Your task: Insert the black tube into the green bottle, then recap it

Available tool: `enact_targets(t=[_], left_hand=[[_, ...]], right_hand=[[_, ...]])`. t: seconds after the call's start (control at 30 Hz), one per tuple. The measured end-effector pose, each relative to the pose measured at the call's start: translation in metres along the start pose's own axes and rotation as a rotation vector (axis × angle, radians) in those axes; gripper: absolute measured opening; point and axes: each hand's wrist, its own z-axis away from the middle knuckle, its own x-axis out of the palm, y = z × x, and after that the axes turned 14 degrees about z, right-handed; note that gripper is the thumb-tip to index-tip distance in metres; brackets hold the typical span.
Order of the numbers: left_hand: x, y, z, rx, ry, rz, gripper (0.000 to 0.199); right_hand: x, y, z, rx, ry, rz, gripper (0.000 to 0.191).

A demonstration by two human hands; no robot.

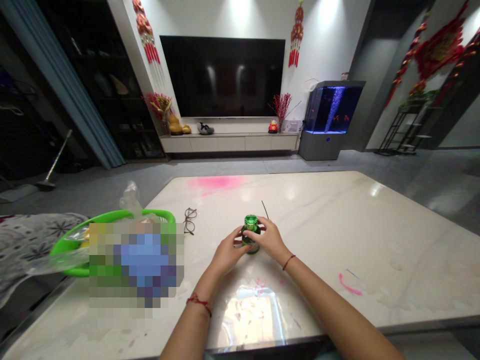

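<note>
A small green glass bottle [250, 231] with a faceted green cap stands upright on the white marble table [337, 225]. My left hand [226, 253] wraps around its left side and my right hand [268, 239] wraps around its right side, so both hands grip the bottle's body. Only the cap and a strip of the body show between my fingers. Red string bracelets sit on both wrists.
A green basket [112, 218] with plastic bags sits at the table's left, partly blurred out. Folded glasses [189, 220] lie beside it. A thin dark stick [264, 209] lies just behind the bottle. Pink stains [348, 287] mark the tabletop. A TV and fish tank stand beyond.
</note>
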Motion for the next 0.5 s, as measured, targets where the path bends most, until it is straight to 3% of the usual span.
enact_targets(t=[0.3, 0.5], left_hand=[[0.0, 0.006, 0.001, -0.013, -0.015, 0.036, 0.059], [0.0, 0.003, 0.0, -0.029, 0.001, 0.033, 0.061]], right_hand=[[-0.011, 0.0, 0.002, 0.03, -0.048, -0.15, 0.044], [-0.013, 0.003, 0.004, 0.07, -0.015, -0.202, 0.058]])
